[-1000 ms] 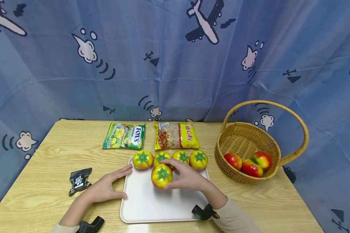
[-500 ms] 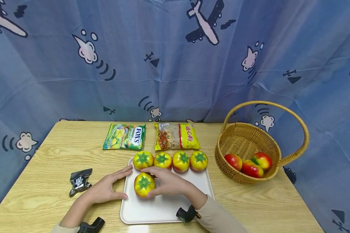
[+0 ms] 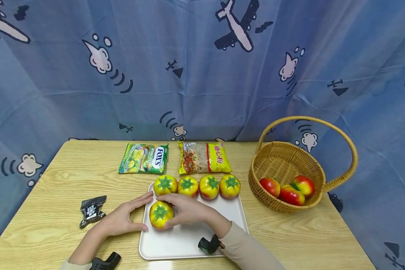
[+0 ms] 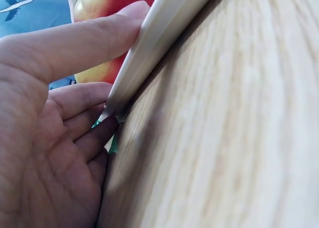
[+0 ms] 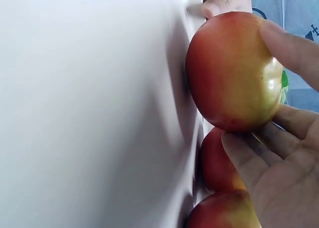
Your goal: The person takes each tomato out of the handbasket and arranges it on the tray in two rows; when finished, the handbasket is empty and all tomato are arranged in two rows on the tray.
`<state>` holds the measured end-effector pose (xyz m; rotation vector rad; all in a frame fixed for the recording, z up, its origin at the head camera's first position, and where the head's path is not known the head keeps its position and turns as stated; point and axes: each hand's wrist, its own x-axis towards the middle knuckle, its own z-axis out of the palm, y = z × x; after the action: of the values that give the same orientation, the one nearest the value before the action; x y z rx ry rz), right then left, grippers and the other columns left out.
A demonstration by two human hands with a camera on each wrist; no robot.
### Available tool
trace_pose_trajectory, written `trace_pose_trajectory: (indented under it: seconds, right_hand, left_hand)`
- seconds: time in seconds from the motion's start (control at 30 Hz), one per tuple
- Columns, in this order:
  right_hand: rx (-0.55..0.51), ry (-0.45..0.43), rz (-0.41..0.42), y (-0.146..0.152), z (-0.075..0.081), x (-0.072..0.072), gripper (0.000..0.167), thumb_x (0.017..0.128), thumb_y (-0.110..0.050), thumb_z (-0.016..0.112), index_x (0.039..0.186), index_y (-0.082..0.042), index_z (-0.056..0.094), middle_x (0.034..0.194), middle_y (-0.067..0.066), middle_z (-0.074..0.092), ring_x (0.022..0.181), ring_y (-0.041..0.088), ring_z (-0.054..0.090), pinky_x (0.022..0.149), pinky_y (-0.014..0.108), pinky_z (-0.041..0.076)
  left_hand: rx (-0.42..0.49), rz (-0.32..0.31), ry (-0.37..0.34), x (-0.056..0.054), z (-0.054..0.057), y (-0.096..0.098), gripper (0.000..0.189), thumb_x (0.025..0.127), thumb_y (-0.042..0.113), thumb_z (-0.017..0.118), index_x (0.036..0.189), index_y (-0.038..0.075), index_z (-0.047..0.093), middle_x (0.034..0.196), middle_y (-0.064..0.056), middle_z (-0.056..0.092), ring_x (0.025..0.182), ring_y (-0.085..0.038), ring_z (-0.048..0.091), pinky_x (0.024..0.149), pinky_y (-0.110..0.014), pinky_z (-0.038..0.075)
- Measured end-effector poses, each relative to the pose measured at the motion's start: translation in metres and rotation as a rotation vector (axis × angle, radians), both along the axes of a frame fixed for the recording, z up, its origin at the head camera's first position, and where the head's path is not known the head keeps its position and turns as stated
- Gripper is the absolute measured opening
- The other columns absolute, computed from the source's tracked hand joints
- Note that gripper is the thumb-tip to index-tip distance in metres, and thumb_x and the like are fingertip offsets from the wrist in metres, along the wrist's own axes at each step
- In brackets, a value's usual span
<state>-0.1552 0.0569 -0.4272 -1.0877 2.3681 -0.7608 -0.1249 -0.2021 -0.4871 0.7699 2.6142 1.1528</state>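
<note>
In the head view my right hand (image 3: 189, 211) grips a red-and-yellow tomato (image 3: 161, 215) with a green star-shaped leafy top, at the left side of the white tray (image 3: 175, 243). The right wrist view shows the thumb on one side of that tomato (image 5: 234, 71) and fingers on the other, low over the tray. My left hand (image 3: 119, 217) lies along the tray's left edge, thumb and fingers spread and touching the rim. Up close, the left thumb presses against the tray rim (image 4: 144, 51). Several more tomatoes (image 3: 209, 186) form a row at the tray's back edge.
Behind the tray lie a green Fox's candy bag (image 3: 144, 158) and a yellow pasta bag (image 3: 204, 157). A wicker basket (image 3: 283, 148) with a tall handle and three mangoes stands at right. A small black packet (image 3: 92, 211) lies left of the left hand.
My right hand has carried the tomato leftward and slightly toward me, from the tray's middle to its left side near the left hand. The left hand has stayed at the rim.
</note>
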Motion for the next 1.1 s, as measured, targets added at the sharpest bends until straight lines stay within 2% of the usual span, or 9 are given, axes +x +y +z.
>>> trace_pose_trajectory:
  seconds: [0.83, 1.1]
  right_hand:
    - [0.000, 0.028, 0.049, -0.0022, 0.0020, 0.0018, 0.073, 0.085, -0.032, 0.070, 0.147, -0.013, 0.037, 0.150, 0.002, 0.040, 0.137, 0.017, 0.039, 0.113, 0.031, 0.032]
    - [-0.035, -0.014, 0.011, 0.0017, 0.0065, 0.0015, 0.073, 0.085, -0.033, 0.070, 0.147, -0.018, 0.036, 0.151, -0.002, 0.038, 0.138, 0.017, 0.037, 0.114, 0.033, 0.030]
  left_hand:
    - [0.027, -0.006, -0.003, 0.0011, -0.0004, 0.0005, 0.084, 0.075, 0.047, 0.075, 0.145, 0.015, 0.041, 0.155, -0.008, 0.029, 0.137, -0.041, 0.031, 0.104, -0.064, 0.031]
    - [0.019, 0.005, 0.001, 0.0014, 0.0007, 0.0005, 0.085, 0.073, 0.050, 0.075, 0.143, 0.012, 0.043, 0.154, -0.008, 0.030, 0.137, -0.040, 0.033, 0.105, -0.062, 0.031]
